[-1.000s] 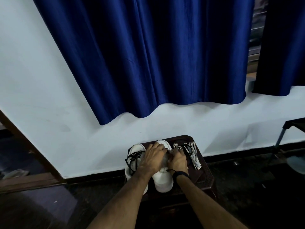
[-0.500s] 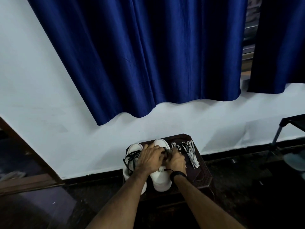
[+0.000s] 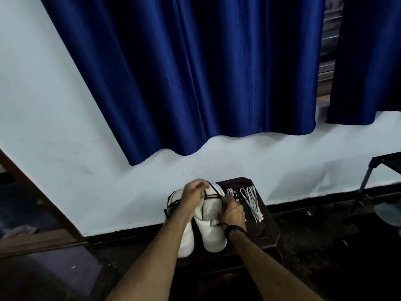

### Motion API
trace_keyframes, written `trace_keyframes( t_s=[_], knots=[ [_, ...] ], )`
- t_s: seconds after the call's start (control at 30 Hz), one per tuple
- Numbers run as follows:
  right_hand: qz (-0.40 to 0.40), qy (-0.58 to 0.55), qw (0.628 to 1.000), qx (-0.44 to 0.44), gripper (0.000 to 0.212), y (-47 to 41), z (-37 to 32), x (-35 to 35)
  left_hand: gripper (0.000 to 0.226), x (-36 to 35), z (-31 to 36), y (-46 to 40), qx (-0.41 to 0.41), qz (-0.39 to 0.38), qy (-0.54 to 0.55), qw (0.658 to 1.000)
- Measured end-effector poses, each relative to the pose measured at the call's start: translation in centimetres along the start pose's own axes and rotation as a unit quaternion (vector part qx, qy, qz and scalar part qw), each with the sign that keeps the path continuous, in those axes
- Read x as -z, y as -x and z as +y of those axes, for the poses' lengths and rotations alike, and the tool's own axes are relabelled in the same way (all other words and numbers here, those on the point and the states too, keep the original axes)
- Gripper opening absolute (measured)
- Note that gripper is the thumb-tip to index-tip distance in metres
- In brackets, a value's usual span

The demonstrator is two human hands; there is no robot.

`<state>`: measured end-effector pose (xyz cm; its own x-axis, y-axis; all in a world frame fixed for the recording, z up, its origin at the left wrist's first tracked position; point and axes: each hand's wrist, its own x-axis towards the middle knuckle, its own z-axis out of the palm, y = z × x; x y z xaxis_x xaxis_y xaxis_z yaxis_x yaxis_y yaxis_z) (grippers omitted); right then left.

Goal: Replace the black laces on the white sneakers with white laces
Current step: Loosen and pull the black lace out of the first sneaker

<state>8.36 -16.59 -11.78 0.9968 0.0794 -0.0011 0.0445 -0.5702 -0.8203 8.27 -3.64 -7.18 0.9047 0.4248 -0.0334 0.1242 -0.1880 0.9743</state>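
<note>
Two white sneakers sit side by side on a dark stool (image 3: 269,227), toes toward the camera, heels toward the wall; long axis runs wall-to-camera.

Right sneaker (image 3: 213,233): left hand (image 3: 193,197) is raised over its heel end, fingers pinched narrow on a black lace (image 3: 213,192). Lace runs from that pinch down and right to the shoe's upper, pulled taut, with a second strand crossing level just below it. So the lace lies right of and below the left fingertips.

Right hand (image 3: 232,211) rests on the stool-centre side of the same sneaker, fingers curled against its upper near where the lace ends. Can't tell if it's gripping lace or just bracing the shoe. Dark band on that wrist.

Left sneaker (image 3: 184,240): at the stool's left edge, mostly hidden under the left forearm, black lacing visible along its outer side.

White laces (image 3: 251,202): loose bundle on the stool top right of the right hand, lying roughly wall-to-camera, not touching either hand.

Blue curtain (image 3: 195,72) hangs on the wall above the stool.
</note>
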Motion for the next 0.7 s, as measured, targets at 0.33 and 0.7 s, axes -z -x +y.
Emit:
trace_keyframes(
  t_s=[0.33, 0.7],
  knots=[
    [-0.014, 0.018, 1.000, 0.012, 0.031, -0.2, 0.2, 0.1, 0.043, 0.0, -0.4, 0.8, -0.147, -0.005, -0.496, 0.856],
    [0.010, 0.014, 0.999, 0.029, 0.023, -0.6, 0.7, -1.0, 0.048, -1.8, -1.2, 1.5, -0.261, -0.052, -0.607, 0.748]
  ],
)
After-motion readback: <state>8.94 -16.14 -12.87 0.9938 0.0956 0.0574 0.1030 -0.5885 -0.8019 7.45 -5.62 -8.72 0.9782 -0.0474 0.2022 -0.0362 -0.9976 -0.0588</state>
